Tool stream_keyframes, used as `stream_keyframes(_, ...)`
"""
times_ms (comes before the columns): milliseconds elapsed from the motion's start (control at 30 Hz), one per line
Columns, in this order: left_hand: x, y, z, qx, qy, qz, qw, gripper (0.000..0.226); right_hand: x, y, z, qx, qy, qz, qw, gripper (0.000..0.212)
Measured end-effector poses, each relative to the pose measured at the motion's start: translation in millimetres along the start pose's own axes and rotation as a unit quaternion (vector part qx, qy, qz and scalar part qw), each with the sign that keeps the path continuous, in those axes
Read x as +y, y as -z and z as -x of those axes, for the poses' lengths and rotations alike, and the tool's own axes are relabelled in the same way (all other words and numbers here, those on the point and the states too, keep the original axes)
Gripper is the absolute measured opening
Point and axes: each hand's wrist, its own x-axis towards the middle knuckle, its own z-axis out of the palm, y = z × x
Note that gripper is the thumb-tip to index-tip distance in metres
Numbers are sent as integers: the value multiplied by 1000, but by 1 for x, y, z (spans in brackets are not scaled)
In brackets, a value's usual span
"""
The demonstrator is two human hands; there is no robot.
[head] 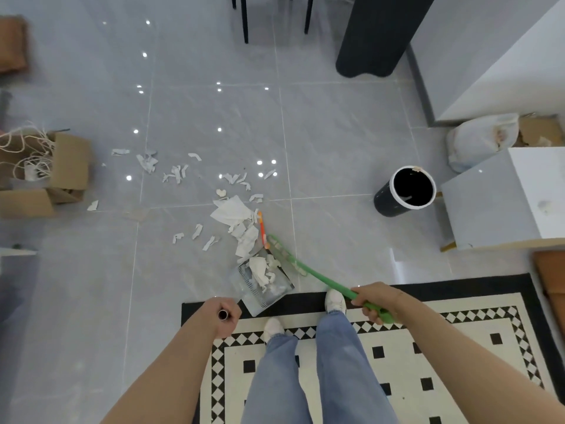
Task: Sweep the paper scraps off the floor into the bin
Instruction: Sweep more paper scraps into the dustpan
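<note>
Standing open right of the paper scraps [232,214], the bin [405,191] is unobstructed; dustpan handle [223,315] gripped by left hand [224,316], broom [321,278] by right hand [371,302].

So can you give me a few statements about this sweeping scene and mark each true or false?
1. The right hand grips a green broom. True.
2. The dustpan is empty. False: paper scraps already lie in it.
3. The bin lies tipped over. False: it stands upright, its mouth open upward.
4. The left hand holds the dustpan's handle. True.
5. All scraps are swept up. False: loose scraps remain on the floor tiles.
</note>
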Motion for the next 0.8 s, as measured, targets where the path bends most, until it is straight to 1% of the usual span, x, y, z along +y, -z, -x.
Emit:
stream_keyframes(100, -12, -10, 10, -2, -7, -19, 1000, 33, 5, -3, 10, 27, 5, -11, 1000, 42)
stream_keyframes(200, -21, -18, 20, -3, -13, -41, 999, 33, 9, -6, 17, 50, 7, -50, 997, 40)
stream_keyframes(367, -37, -33, 40, -19, -30, -65, 997, 22, 30, -3, 34, 59, 4, -157, 986, 36)
stream_keyframes(467, -46, -44, 54, -45, -27, -73, 996, 15, 43, 3, 46, 65, 6, -212, 975, 33)
stream_keyframes(533, -49, -54, 62, -56, -35, -76, 995, 20, 49, 8, 54, 59, 12, -256, 965, 23)
stream_keyframes(567, -52, -62, 67, -62, -38, -81, 994, 21, 52, 11, 60, 52, 13, -294, 954, 15)
stream_keyframes(600, -54, -69, 71, -69, -38, -93, 993, 22, 55, 14, 64, 47, 19, -324, 945, 11)
stream_keyframes(667, -59, -84, 78, -76, -44, -116, 989, 27, 60, 20, 67, 44, 33, -361, 931, 21)
stream_keyframes(700, -60, -91, 80, -83, -49, -127, 987, 28, 61, 23, 69, 45, 38, -376, 925, 22)
stream_keyframes(733, -64, -103, 84, -90, -49, -137, 985, 28, 62, 30, 72, 47, 43, -386, 920, 21)
stream_keyframes(800, -69, -122, 89, -99, -54, -151, 982, 27, 61, 41, 77, 58, 45, -378, 923, 16)
